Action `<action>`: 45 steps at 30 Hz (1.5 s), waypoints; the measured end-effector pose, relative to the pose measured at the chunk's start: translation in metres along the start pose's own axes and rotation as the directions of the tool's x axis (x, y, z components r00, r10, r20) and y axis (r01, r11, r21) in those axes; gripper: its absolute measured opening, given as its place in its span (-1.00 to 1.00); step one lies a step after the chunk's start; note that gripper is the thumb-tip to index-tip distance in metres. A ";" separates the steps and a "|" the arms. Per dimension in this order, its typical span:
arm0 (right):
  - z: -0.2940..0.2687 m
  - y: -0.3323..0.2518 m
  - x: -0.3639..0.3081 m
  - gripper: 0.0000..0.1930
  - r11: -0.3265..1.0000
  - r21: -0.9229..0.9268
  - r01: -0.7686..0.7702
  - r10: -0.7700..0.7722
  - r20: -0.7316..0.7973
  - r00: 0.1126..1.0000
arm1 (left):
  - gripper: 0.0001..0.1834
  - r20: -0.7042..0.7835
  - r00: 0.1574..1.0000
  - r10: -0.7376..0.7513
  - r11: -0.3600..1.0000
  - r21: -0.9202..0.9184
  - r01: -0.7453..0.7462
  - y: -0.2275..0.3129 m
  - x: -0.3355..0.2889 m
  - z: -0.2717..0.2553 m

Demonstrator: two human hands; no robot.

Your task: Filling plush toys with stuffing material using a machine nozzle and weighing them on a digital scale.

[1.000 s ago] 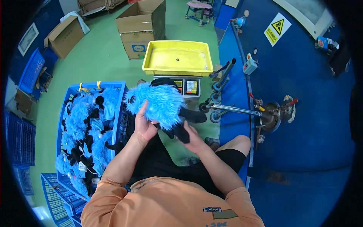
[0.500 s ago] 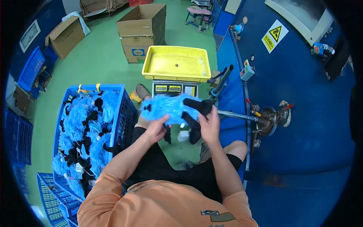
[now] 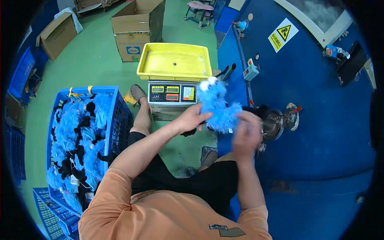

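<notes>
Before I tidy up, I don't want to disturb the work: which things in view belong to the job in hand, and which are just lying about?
Likely the job's:
blue plush toy, in the left hand
similar toys in the blue basket
perhaps the scale and yellow tray

Seemingly just lying about:
open cardboard box beyond the tray
pink-topped stool

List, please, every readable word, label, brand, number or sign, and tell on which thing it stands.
Printed wording is located here, not copied.
Tall cardboard box: white lettering on a blue square.
Wall sign: yellow and white, with a warning triangle and small writing.
Scale: marked keys and panel labels, mostly too small to read.
Left cardboard box: faint print, unreadable.
Orange shirt: small patch, unreadable.
</notes>
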State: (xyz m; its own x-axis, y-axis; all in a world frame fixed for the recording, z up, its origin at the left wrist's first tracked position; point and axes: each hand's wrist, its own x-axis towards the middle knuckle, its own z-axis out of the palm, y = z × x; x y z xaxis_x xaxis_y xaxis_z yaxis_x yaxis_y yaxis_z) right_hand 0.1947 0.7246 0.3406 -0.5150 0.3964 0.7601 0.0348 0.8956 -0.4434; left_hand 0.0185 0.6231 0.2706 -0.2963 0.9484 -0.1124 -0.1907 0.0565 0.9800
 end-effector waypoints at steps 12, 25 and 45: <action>0.064 0.054 0.009 -0.80 0.912 -0.352 0.211 -0.033 0.450 0.892 | -0.68 -0.037 0.998 0.053 0.984 -0.170 -0.058 -0.026 -0.029 -0.014; -0.014 0.116 0.007 -0.67 0.879 -0.407 0.251 0.018 0.553 0.833 | -0.60 -0.173 0.935 0.310 0.925 -0.174 -0.339 -0.026 -0.009 0.006; 0.052 0.061 0.010 -0.76 0.817 -0.495 0.295 0.088 0.613 0.785 | -0.80 -0.461 0.876 -0.143 0.877 -0.469 -0.104 -0.037 -0.008 0.007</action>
State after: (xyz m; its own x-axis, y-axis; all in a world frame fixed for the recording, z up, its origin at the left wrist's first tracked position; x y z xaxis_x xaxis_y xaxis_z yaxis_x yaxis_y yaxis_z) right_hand 0.1466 0.7723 0.2966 -0.9264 0.2662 0.2664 0.3007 0.9487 0.0974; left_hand 0.0345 0.6155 0.2361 -0.6639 0.6788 -0.3140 -0.5754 -0.1953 0.7942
